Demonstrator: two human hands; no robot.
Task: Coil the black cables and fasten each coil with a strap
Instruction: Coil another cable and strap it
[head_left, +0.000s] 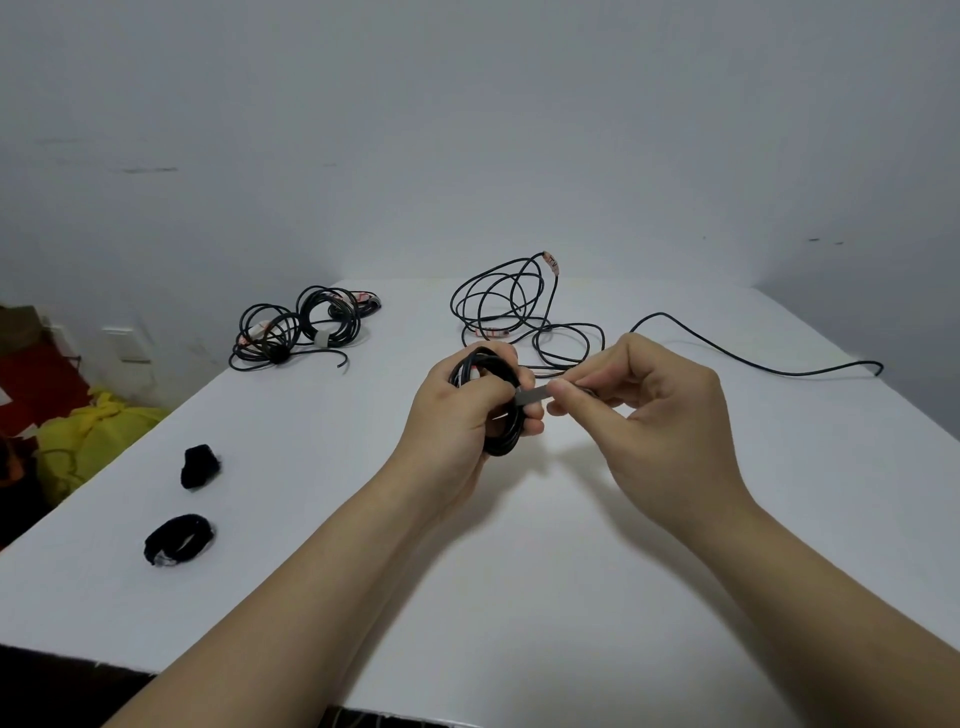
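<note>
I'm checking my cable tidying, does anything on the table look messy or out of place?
Only the loose cable at the back right: it sprawls in an uncoiled tangle. The coil in the left hand looks neat, and the right hand pinches its strap.

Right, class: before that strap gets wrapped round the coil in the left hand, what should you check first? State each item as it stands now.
1. Coil held firmly in left hand: ok.
2. Strap end pinched by right hand: ok.
3. Strap pulled straight between the hands: ok.
4. Strap passes round every loop: cannot tell, fingers hide it.
5. Coil free of the loose cable behind: cannot tell.
6. Spare straps on the table: ok.
</note>
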